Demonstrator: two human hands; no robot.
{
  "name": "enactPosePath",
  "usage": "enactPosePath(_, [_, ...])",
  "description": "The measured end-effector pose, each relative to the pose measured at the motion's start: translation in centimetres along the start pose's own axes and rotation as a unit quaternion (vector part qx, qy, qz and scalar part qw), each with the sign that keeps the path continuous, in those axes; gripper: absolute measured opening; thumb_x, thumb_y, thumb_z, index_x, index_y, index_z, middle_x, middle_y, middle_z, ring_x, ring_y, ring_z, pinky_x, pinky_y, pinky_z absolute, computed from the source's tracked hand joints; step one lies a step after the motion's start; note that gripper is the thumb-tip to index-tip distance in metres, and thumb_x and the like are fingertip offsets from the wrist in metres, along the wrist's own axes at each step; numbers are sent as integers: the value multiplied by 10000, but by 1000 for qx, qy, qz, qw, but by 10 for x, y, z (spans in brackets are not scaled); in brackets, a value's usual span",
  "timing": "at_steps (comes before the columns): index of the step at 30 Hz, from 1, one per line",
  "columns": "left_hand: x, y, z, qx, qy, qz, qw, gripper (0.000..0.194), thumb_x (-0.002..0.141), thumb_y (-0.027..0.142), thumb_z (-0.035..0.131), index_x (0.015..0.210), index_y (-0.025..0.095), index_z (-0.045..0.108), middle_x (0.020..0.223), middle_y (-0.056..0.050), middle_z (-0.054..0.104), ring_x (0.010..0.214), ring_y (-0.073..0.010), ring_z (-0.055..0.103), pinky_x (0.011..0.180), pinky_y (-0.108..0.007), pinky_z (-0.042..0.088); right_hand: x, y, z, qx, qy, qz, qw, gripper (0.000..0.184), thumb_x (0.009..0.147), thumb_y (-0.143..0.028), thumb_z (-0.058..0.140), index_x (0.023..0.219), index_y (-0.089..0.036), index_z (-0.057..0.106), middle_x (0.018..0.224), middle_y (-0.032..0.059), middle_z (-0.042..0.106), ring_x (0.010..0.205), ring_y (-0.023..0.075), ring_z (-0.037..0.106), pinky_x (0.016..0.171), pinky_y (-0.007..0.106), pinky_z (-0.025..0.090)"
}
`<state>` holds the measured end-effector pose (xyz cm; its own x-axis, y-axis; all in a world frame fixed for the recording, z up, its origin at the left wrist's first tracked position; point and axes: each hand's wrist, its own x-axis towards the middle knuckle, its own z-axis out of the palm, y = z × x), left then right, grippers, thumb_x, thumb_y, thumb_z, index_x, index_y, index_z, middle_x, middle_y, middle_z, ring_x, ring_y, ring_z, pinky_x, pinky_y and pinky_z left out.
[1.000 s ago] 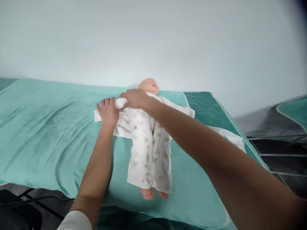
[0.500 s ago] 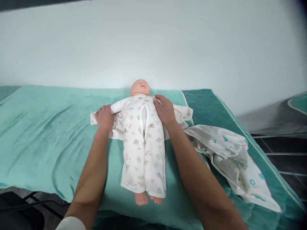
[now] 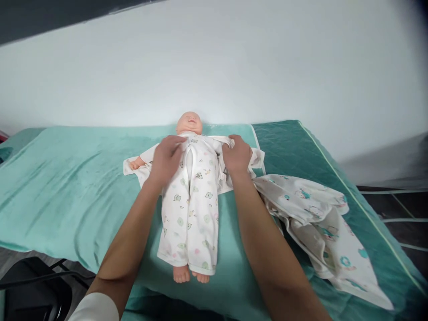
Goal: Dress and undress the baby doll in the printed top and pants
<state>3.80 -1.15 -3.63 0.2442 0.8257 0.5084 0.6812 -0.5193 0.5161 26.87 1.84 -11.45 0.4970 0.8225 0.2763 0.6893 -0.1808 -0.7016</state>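
Observation:
A baby doll (image 3: 189, 123) lies face up, its head near the wall. It wears white printed trousers (image 3: 189, 214) pulled high on the chest. A white printed baby shirt (image 3: 225, 185) is spread beneath its back, sleeves out to both sides. On the left, the doll's bare hand (image 3: 136, 163) rests on the shirt. My left hand (image 3: 167, 160), slightly blurred, is over the doll's chest with thumb and fingers apart. My right hand (image 3: 238, 154) is closed on the shirt's edge beside the doll's other shoulder, lifting it a little.
Light green cloth (image 3: 83, 187) covers the bed, with darker green quilted cloth (image 3: 281, 147) on the right. A crumpled white printed baby garment (image 3: 317, 223) lies at the right. A black chair (image 3: 36, 290) stands at the lower left. The white wall (image 3: 214, 62) borders the far side.
My left hand has left the sleeve at the left and moved right to the doll's chest, uncovering the doll's hand. My right hand has moved slightly outward, drawing up the shirt's edge.

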Motion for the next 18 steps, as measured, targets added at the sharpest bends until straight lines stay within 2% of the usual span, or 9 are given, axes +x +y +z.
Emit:
enactPosePath(3, [33,41,22,86,-179,55,979,317,974,212,467,1150,221,731,1282,-50,726,1214,-226,642,1069,-361,494,-5,1,1,-25,8,31,999,471,849,-310,547,1271,-132,656,1227,171,713,1218,335,599,1215,534,266])
enactPosePath(5, [53,60,41,198,-287,70,935,286,947,182,516,1107,176,752,1234,-97,733,1165,-263,658,1039,-383,495,-7,2,2,-26,7,41,999,435,852,-330,548,1223,-143,676,1227,166,709,1226,337,581,1230,552,214])
enactPosePath(7, [70,71,60,266,-362,63,891,296,921,124,510,1079,138,760,1213,-143,715,1078,-274,679,920,-375,526,-7,4,2,-23,1,42,999,396,864,-346,544,1177,-156,697,1227,160,709,1243,334,564,1235,556,190])
enactPosePath(10, [85,75,86,305,-397,62,863,314,916,119,505,1104,112,757,1276,-184,658,1089,-293,660,851,-377,532,-5,5,2,-15,-9,51,999,397,880,-378,555,1173,-159,709,1232,159,712,1263,329,561,1241,543,179])
enactPosePath(12, [90,72,100,323,-401,77,854,330,931,144,508,1157,115,746,1314,-189,643,1182,-320,622,930,-409,518,-3,4,2,-9,-14,61,998,417,887,-382,553,1197,-153,711,1246,161,714,1272,327,567,1245,533,173])
enactPosePath(15, [97,67,112,340,-424,89,835,326,923,162,544,1180,137,744,1305,-176,678,1276,-340,577,1042,-449,478,-1,3,1,-8,-20,68,997,431,884,-349,535,1214,-143,721,1217,166,729,1260,324,584,1241,515,186])
enactPosePath(18, [102,63,118,327,-456,91,823,302,871,167,610,1132,145,760,1238,-167,724,1191,-323,637,966,-409,531,1,2,0,-24,-26,68,997,436,870,-313,532,1207,-126,736,1142,171,749,1230,322,609,1227,497,221])
